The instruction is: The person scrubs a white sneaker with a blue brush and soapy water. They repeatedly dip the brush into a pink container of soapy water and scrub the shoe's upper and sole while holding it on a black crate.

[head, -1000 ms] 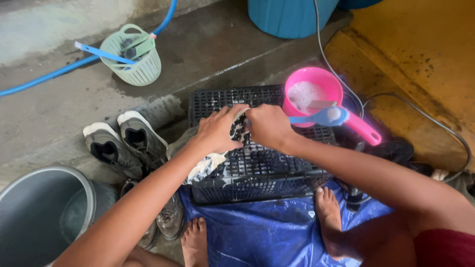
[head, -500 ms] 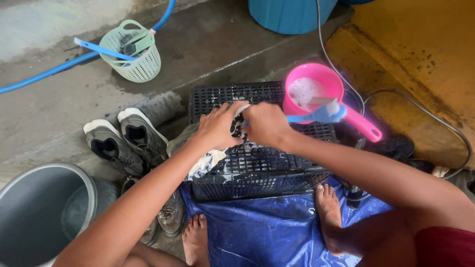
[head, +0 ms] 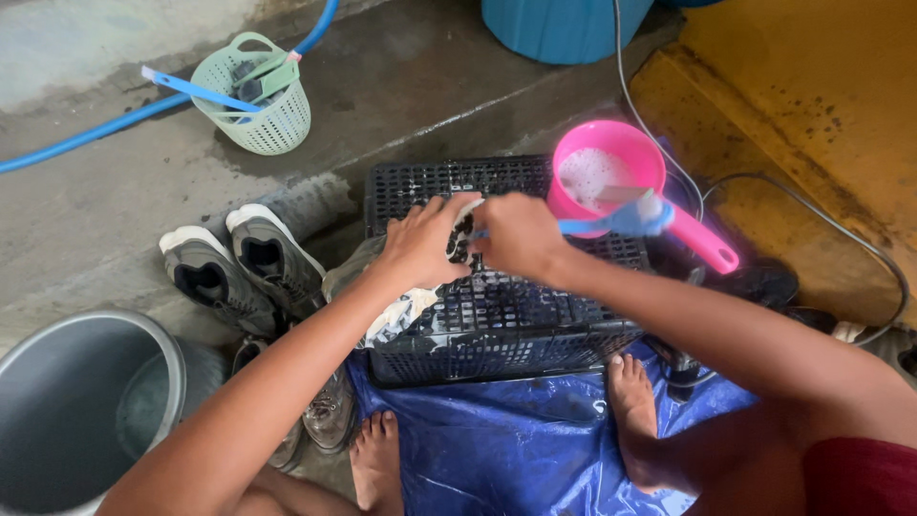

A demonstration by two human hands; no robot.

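Note:
My left hand (head: 420, 244) grips a soapy black-and-white shoe (head: 411, 306) lying on an upturned black plastic crate (head: 497, 315). My right hand (head: 521, 234) is closed around a blue brush (head: 621, 220), whose handle runs right over the crate, and it presses against the shoe at the top. Both hands meet over the crate's middle. The shoe is mostly hidden under my left hand and forearm. A pink scoop (head: 611, 172) with foamy water stands at the crate's right rear corner.
A pair of grey sneakers (head: 239, 268) stands left of the crate, another shoe (head: 330, 416) below them. A grey bucket (head: 76, 411) sits lower left. A green basket (head: 258, 96), blue hose (head: 86, 139), blue tub (head: 564, 24) and blue tarp (head: 516, 449) surround me.
Both hands have shifted slightly along the shoe on the crate; the brush end has moved a little. Everything else stays put.

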